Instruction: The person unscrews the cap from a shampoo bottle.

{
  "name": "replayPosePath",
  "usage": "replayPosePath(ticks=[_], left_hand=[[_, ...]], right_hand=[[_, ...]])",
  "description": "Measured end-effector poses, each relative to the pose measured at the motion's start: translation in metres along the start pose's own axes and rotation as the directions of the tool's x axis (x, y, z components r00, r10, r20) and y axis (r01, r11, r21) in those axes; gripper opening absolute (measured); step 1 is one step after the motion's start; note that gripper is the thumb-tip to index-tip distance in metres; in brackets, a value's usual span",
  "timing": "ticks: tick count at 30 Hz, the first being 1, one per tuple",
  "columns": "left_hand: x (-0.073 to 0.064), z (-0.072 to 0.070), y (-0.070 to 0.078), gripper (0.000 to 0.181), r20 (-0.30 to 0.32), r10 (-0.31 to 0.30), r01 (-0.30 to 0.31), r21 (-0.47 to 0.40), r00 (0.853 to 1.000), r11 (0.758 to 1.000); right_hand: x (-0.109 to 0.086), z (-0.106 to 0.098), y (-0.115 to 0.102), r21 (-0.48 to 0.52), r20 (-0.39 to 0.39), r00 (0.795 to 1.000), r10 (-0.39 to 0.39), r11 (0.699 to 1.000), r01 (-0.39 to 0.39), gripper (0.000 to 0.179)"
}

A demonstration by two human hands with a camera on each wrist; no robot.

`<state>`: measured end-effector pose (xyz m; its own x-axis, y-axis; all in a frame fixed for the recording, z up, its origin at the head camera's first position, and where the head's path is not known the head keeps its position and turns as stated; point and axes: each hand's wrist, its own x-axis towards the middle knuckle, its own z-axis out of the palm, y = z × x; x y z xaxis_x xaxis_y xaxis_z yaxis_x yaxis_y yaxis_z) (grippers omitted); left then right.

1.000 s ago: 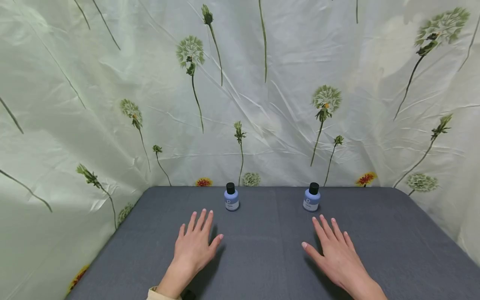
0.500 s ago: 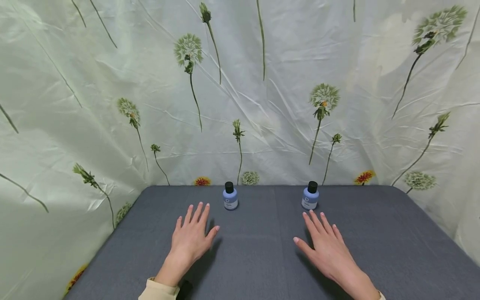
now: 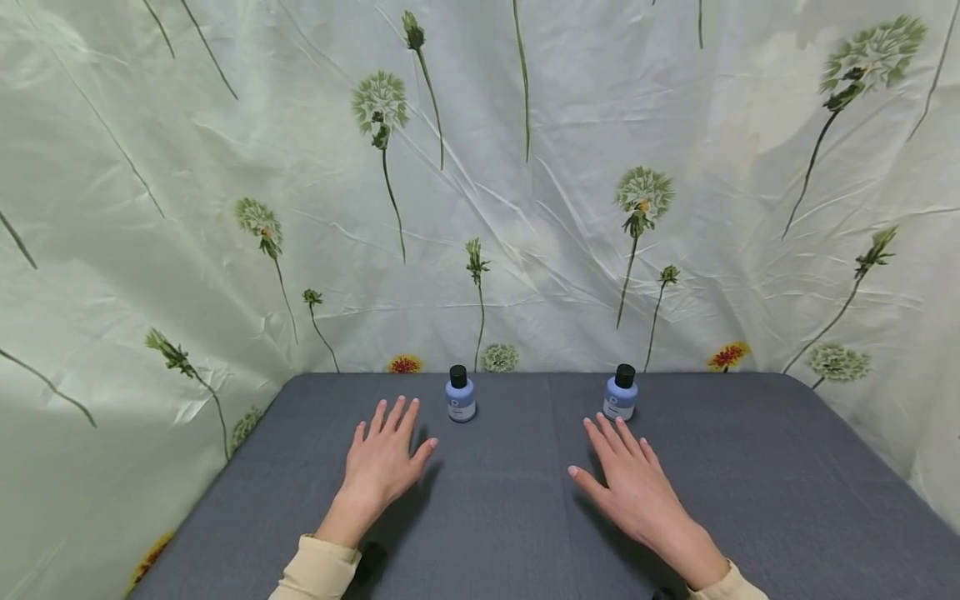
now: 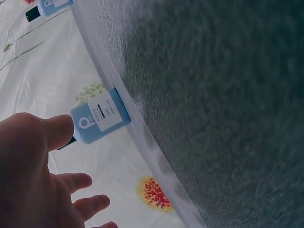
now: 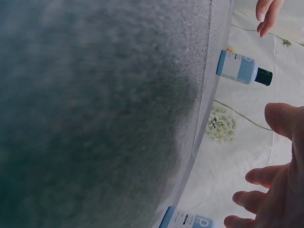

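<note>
Two small blue bottles with black caps and white labels stand upright toward the back of the table. The left bottle (image 3: 461,397) is beyond and to the right of my left hand (image 3: 382,462), whose fingers are spread and hold nothing. In the left wrist view my thumb overlaps the cap end of this bottle (image 4: 100,116). My right hand (image 3: 633,487) hovers with straight fingers in front of the right bottle (image 3: 621,393). Its fingertips overlap the bottle's lower edge in the head view, and nothing is in its grasp.
A dark grey cloth covers the table (image 3: 510,517), and shadows fall under both hands. Behind it and along the left hangs a pale curtain (image 3: 555,208) printed with dandelions and other flowers. Cream sleeves (image 3: 318,567) show at the wrists.
My right hand has moved left and forward, its fingertips now at the right bottle's base in the head view. My left hand has edged forward slightly. Both bottles stay in place.
</note>
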<state>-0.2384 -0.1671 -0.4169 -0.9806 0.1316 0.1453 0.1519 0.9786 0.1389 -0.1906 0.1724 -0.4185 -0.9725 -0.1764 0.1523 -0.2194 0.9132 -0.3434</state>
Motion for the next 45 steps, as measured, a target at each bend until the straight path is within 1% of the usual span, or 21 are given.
replayPosePath(ticks=[7, 13, 17, 22, 27, 32, 38, 42, 45], left_hand=[[0.013, -0.005, -0.004, 0.074, 0.018, 0.014, -0.013, -0.027, 1.000, 1.000], [0.022, -0.006, -0.009, 0.074, 0.030, 0.021, -0.019, -0.049, 0.999, 0.999], [0.028, -0.007, -0.013, 0.074, 0.031, 0.016, -0.014, -0.065, 0.999, 0.998], [0.035, -0.008, -0.016, 0.074, 0.020, 0.023, -0.021, -0.096, 1.000, 0.995], [0.042, -0.008, -0.017, 0.074, -0.006, 0.022, -0.023, -0.117, 1.000, 0.993], [0.048, -0.007, -0.017, 0.072, -0.048, 0.024, -0.032, -0.156, 0.999, 0.987], [0.058, -0.002, -0.019, 0.068, -0.102, 0.038, -0.061, -0.229, 0.994, 0.972], [0.063, 0.000, -0.021, 0.064, -0.135, 0.047, -0.082, -0.262, 0.990, 0.962], [0.067, 0.000, -0.021, 0.060, -0.169, 0.067, -0.114, -0.286, 0.983, 0.952]], right_hand=[[0.012, 0.002, -0.007, 0.014, -0.004, 1.000, -0.009, 1.000, 0.009, 0.074], [0.019, 0.005, -0.015, 0.035, -0.004, 1.000, -0.027, 0.999, 0.027, 0.073], [0.024, 0.007, -0.020, 0.045, -0.012, 0.999, -0.036, 0.998, 0.037, 0.072], [0.033, 0.012, -0.024, 0.065, -0.034, 0.998, -0.046, 0.997, 0.048, 0.070], [0.041, 0.018, -0.027, 0.104, -0.074, 0.996, -0.058, 0.992, 0.066, 0.071], [0.050, 0.022, -0.031, 0.126, -0.124, 0.989, -0.080, 0.987, 0.096, 0.069], [0.059, 0.024, -0.038, 0.146, -0.173, 0.978, -0.117, 0.979, 0.142, 0.066], [0.064, 0.025, -0.041, 0.157, -0.181, 0.975, -0.128, 0.975, 0.157, 0.064], [0.068, 0.026, -0.043, 0.182, -0.180, 0.976, -0.125, 0.971, 0.158, 0.062]])
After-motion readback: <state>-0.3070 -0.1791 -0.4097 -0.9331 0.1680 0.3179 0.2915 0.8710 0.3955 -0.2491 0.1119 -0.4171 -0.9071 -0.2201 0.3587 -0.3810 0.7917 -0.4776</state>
